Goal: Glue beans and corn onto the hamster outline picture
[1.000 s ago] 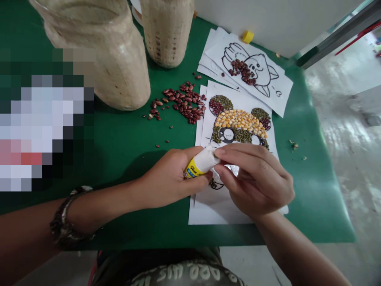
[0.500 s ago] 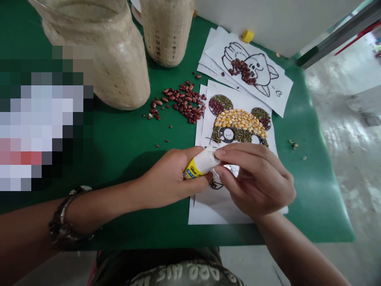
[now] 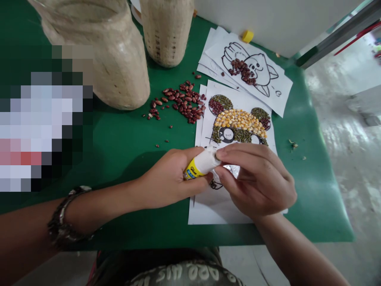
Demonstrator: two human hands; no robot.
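Observation:
My left hand (image 3: pixel 172 174) is wrapped around a glue stick (image 3: pixel 197 168) with a yellow label and a white upper part, its top tilted up to the right. The fingertips of my right hand (image 3: pixel 258 174) meet at that top end, pinched together and touching it. A small dark bit shows at the fingertips, too small to name. Beneath both hands lies a sheet with a bear-like animal drawing (image 3: pixel 241 123), partly covered in yellow corn kernels, green beans and red beans. My hands hide its lower middle.
Loose red beans (image 3: pixel 189 101) lie left of the sheets. Another drawing (image 3: pixel 264 75), partly beaned, rests on papers behind, near a yellow cap (image 3: pixel 247 36). Two twine-covered jars (image 3: pixel 119 59) stand at the back left. The green table (image 3: pixel 321 206) ends on the right.
Almost nothing differs. The right fingertips have shifted very slightly at the end of the glue stick; the left hand keeps its hold.

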